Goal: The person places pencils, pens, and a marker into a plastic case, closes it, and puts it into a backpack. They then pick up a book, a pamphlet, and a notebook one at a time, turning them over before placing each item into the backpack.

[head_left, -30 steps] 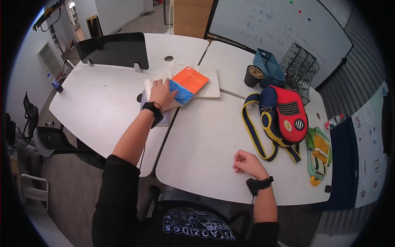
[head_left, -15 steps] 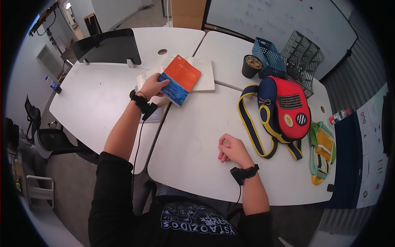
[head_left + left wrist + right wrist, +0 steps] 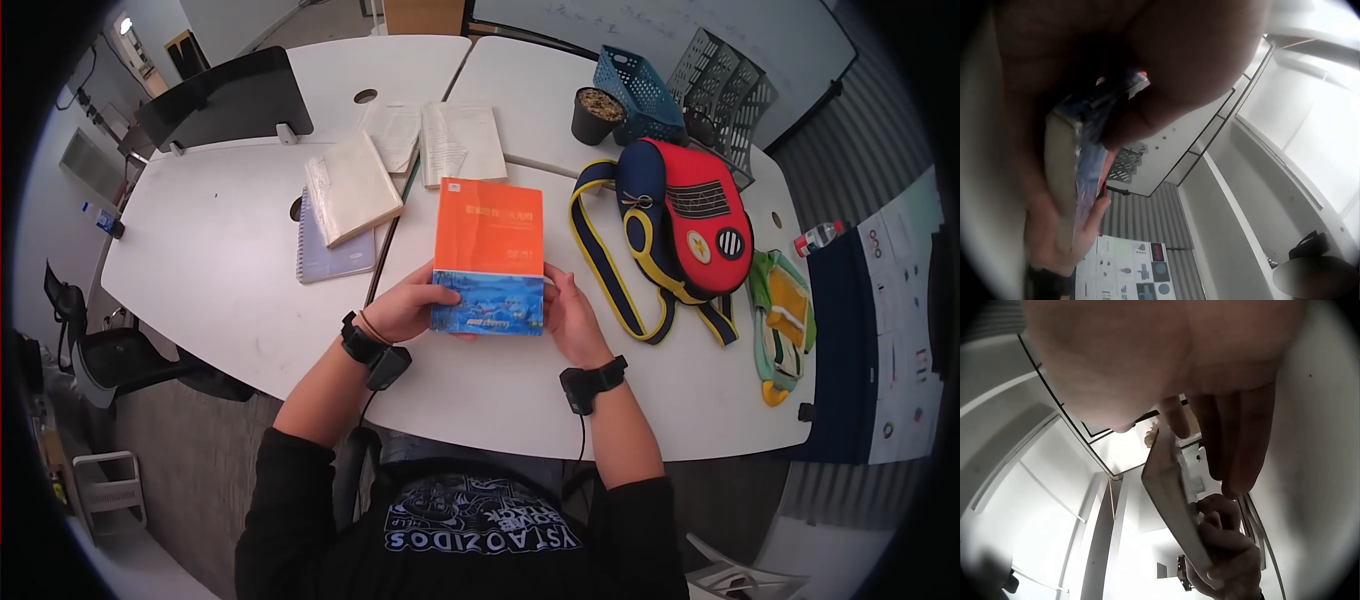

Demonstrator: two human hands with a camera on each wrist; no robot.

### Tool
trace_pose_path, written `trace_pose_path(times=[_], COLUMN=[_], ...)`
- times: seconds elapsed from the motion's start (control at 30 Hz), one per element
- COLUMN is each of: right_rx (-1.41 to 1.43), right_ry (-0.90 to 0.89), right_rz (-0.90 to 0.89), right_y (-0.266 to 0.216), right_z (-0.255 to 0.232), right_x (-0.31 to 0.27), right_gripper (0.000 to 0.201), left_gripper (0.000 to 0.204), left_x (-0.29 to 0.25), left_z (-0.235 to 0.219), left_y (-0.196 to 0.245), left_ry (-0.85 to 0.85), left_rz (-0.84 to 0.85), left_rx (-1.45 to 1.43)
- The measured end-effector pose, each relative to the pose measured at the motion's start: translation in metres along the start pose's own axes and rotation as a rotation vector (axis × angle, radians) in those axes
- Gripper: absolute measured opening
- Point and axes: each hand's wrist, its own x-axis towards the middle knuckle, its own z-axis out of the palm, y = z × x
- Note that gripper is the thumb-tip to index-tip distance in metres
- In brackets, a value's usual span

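Now the orange and blue book point(image 3: 489, 255) is off the stack at the far side of the desk, where the left hand lifted it half a second ago, and sits at the near edge in front of the person. From the left: a black screen point(image 3: 222, 98) stands at the far left corner, and beside it a cream book point(image 3: 352, 188) lies on a lilac notebook point(image 3: 333, 255), uncovered since the orange book left. The left hand point(image 3: 410, 310) grips the book's near left corner, thumb on the cover. The right hand point(image 3: 572, 320), which lay curled and idle on the desk a second ago, has come over to hold the right edge, fingers underneath. Both hands therefore carry it, tilted up toward the person. Farther right, the red backpack point(image 3: 690, 235) lies unmoved near the right edge. I judge the fetching done and the book ready for opening.
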Motion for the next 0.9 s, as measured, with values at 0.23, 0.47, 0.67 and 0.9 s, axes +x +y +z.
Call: trace_pose_path(times=[0.23,0.47,0.67,0.9], right_rx=[0.066,-0.035,-0.022,-0.043], right_ry=[0.127,0.144,0.144,0.114], right_rz=[0.027,0.098,0.116,0.089], right_y=[0.005,0.004,0.005,0.001], right_z=[-0.001,-0.005,-0.009,-0.008], right_x=[0.008,0.006,0.007,0.006], right_gripper=[0.052,0.043,0.04,0.041], left_gripper=[0.075,0.074,0.071,0.065], left_x=[-0.006,-0.003,-0.002,-0.002], left_z=[-0.012,-0.011,-0.021,-0.024], left_y=[-0.021,-0.007,-0.013,-0.014], left_ry=[-0.02,0.08,0.026,-0.006], left_rz=[-0.155,-0.167,-0.184,-0.179], left_rx=[-0.013,0.061,0.152,0.302])
